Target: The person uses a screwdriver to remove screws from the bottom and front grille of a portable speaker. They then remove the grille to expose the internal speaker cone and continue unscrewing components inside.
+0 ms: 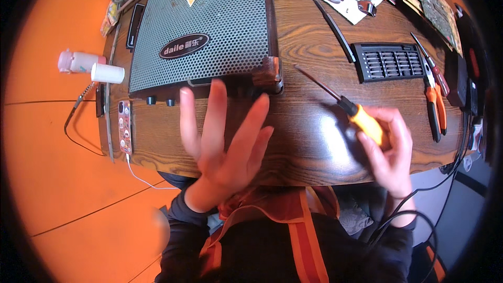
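A box-shaped speaker [225,21] with a grey perforated metal grille lies on the wooden table at the left, grille up. Two small dark knobs show on its near side, and one corner carries a brown corner guard [267,72]. My left hand [222,152] is spread just in front of that near side; its fingertips overlap the edge in the picture, and I cannot tell whether they touch. In my right hand [393,149] is a screwdriver [367,123] with a yellow and black handle, its dark shaft pointing up and left, the tip apart from the speaker's corner.
Right of the speaker are a black tray of screwdriver bits [392,62], a black pen-shaped tool [334,29], orange-handled pliers [434,105] and a white bag [348,8] bearing dark metal pieces. Circuit boards [440,15] lie far right. A phone [124,127] on a white cable and a white cylinder [108,73] are left.
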The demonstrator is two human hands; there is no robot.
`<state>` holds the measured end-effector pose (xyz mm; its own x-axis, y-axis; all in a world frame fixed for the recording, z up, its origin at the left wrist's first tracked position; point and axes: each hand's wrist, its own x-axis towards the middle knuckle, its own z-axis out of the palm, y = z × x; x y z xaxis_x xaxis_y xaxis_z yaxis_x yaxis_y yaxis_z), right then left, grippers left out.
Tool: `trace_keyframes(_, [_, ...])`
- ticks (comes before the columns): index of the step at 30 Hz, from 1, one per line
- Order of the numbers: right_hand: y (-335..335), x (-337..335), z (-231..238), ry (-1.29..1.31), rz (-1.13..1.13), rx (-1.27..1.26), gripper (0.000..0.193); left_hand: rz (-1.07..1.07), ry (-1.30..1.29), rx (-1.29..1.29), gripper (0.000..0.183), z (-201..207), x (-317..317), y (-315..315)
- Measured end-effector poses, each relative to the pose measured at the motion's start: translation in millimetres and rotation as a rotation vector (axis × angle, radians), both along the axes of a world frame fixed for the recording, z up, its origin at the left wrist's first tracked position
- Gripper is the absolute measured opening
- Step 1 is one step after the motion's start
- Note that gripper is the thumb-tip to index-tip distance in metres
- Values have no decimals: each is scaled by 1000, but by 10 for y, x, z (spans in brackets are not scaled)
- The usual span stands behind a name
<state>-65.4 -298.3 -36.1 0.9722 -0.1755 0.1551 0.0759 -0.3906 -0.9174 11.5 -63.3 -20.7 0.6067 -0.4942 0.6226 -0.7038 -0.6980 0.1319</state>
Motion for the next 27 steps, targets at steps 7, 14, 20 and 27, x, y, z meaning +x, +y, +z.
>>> trace_keyframes(7, [-256, 238, -7, -7, 151, -182, 21, 36, 19, 250, 49, -54, 258, -12])
trace_keyframes(14, [-284, 271, -55, -42, 180, -115, 23, 34, -47, 264, 47, -114, 270, -2])
trace_keyframes(20, [-311, 279, -89, -54, 196, -139, 25, 62, -31, 218, 46, -144, 273, 0])
trace_keyframes(27, [-429, 397, 65, -89, 217, -165, 29, 58, -29, 234, 45, -134, 279, 1])
